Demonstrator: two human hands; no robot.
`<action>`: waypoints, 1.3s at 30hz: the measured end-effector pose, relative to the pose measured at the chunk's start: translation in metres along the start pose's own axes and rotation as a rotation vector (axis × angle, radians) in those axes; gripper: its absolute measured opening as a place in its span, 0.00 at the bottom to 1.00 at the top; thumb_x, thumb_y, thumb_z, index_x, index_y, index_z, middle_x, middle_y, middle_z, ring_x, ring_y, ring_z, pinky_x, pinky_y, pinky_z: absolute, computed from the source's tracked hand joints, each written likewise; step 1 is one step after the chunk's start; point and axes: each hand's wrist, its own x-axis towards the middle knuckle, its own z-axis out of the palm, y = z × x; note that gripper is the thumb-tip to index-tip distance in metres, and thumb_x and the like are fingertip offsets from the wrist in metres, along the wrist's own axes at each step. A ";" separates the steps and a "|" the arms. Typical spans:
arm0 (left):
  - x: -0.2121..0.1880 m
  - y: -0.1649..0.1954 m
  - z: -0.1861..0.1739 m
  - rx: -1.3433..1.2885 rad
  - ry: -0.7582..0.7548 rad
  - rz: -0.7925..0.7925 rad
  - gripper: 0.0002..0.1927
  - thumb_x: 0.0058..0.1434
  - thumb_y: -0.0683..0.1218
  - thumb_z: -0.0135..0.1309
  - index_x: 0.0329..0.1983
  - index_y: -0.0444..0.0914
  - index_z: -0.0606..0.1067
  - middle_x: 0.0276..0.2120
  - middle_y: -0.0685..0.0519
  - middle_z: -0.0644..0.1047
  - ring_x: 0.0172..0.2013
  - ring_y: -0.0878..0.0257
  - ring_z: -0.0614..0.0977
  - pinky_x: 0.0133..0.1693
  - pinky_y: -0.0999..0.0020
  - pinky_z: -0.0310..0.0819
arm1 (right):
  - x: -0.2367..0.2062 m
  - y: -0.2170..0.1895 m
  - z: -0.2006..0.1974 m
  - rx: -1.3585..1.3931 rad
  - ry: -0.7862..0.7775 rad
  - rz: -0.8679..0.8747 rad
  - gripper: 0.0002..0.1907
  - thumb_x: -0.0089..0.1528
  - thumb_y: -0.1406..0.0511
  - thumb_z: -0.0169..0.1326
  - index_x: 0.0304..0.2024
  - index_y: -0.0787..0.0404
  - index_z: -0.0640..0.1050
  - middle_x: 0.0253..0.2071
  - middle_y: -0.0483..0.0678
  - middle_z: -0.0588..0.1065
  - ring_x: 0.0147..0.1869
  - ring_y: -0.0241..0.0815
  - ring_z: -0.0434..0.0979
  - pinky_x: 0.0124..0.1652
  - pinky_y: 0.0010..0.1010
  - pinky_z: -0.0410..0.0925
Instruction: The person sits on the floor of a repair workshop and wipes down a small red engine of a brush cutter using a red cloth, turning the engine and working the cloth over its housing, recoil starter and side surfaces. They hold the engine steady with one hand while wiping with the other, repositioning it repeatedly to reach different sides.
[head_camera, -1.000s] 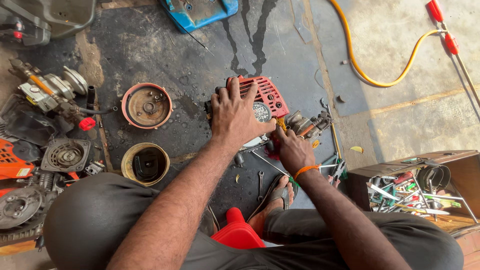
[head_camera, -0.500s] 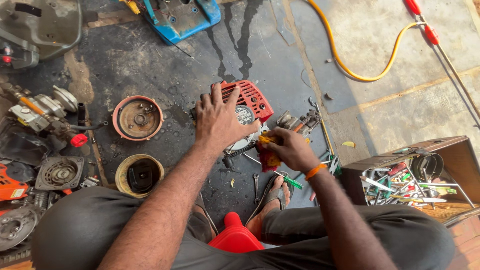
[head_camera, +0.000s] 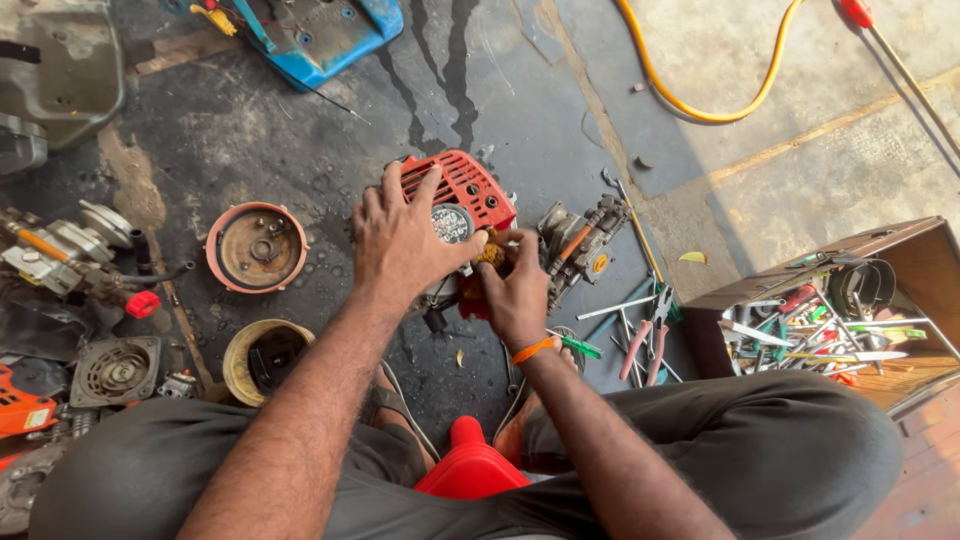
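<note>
Hands on small engine: left hand (head_camera: 400, 235) spread flat over red engine cover (head_camera: 462, 188), right hand (head_camera: 515, 290) pinching small yellowish part (head_camera: 491, 252) at its side.
Engine resting on wet, oily floor (head_camera: 300, 150), near loose tools (head_camera: 640, 330). Risks judged: slick fingers dropping the part among the clutter; engine sliding under left-hand pressure; knuckles catching on carburettor block (head_camera: 580, 240) just beside.
</note>
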 end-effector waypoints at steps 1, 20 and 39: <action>0.002 -0.001 0.000 0.005 0.010 0.003 0.54 0.49 0.77 0.62 0.71 0.42 0.65 0.66 0.34 0.60 0.59 0.38 0.69 0.60 0.36 0.61 | -0.003 0.000 0.004 -0.070 0.065 -0.111 0.13 0.61 0.69 0.58 0.49 0.60 0.73 0.37 0.52 0.81 0.39 0.46 0.86 0.38 0.39 0.76; 0.001 -0.002 0.000 0.000 0.046 -0.005 0.55 0.47 0.77 0.63 0.71 0.42 0.65 0.66 0.36 0.61 0.58 0.39 0.69 0.60 0.36 0.61 | 0.011 0.018 0.009 0.367 -0.007 0.093 0.09 0.63 0.72 0.58 0.46 0.65 0.80 0.39 0.49 0.81 0.38 0.36 0.82 0.40 0.29 0.75; 0.003 -0.002 -0.001 -0.011 0.009 -0.032 0.55 0.46 0.76 0.63 0.71 0.44 0.63 0.66 0.35 0.59 0.59 0.37 0.69 0.60 0.35 0.59 | 0.013 -0.011 0.008 0.399 -0.094 0.242 0.07 0.68 0.70 0.51 0.45 0.68 0.78 0.27 0.50 0.79 0.23 0.38 0.80 0.23 0.31 0.75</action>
